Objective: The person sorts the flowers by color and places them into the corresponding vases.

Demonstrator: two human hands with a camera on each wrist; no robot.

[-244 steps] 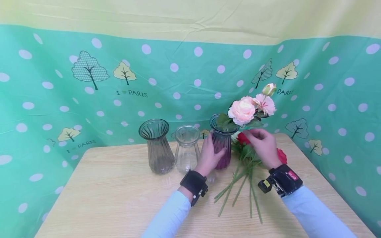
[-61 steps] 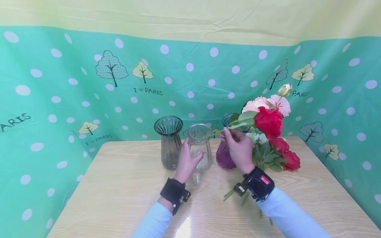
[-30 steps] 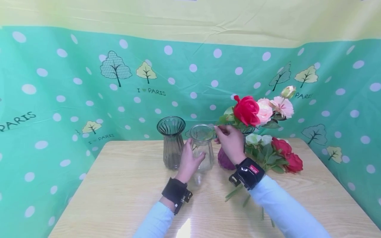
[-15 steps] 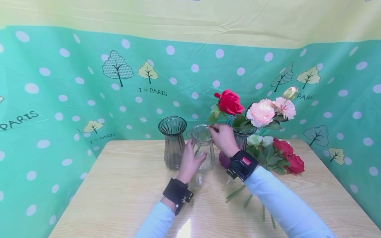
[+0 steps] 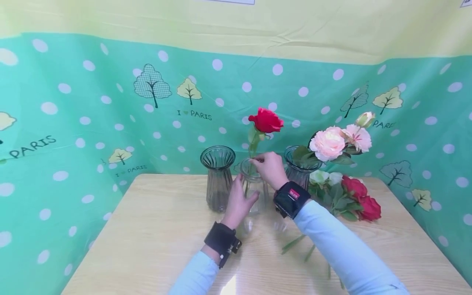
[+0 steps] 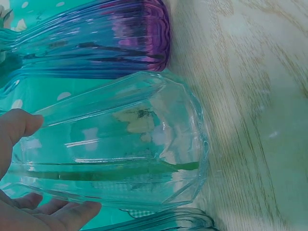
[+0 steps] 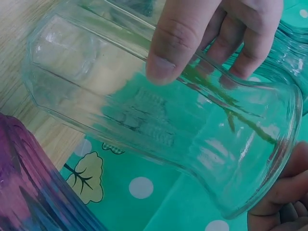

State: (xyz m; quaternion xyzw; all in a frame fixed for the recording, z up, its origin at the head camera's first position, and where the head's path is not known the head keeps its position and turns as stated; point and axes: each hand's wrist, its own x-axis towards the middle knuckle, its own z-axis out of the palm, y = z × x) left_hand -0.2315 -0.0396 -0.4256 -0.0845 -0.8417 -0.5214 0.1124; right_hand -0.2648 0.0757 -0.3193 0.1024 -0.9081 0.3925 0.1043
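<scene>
My left hand (image 5: 237, 205) grips a clear glass vase (image 6: 120, 139), thumb on one side and fingers on the other. The vase stands upright on the table. Above its rim my right hand (image 5: 271, 169) pinches the stem of a red rose (image 5: 266, 120). The bloom stands upright over the vase. In the left wrist view the green stem (image 6: 96, 174) runs down inside the glass almost to the base. The right wrist view shows my right fingers (image 7: 279, 202) curled at the rim.
Left of the clear vase stands a grey ribbed vase (image 5: 217, 184). To the right, a purple-blue vase (image 6: 96, 43) holds pink flowers (image 5: 328, 143). Red roses (image 5: 368, 208) and white flowers lie on the table (image 5: 147, 233) at the right, stems toward the front. A printed curtain (image 5: 239, 94) hangs behind.
My left hand has moved from the purple-blue vase to the clear one. My right hand has brought a red rose from the pile leftward, tipped it upright and lowered its stem into the clear vase.
</scene>
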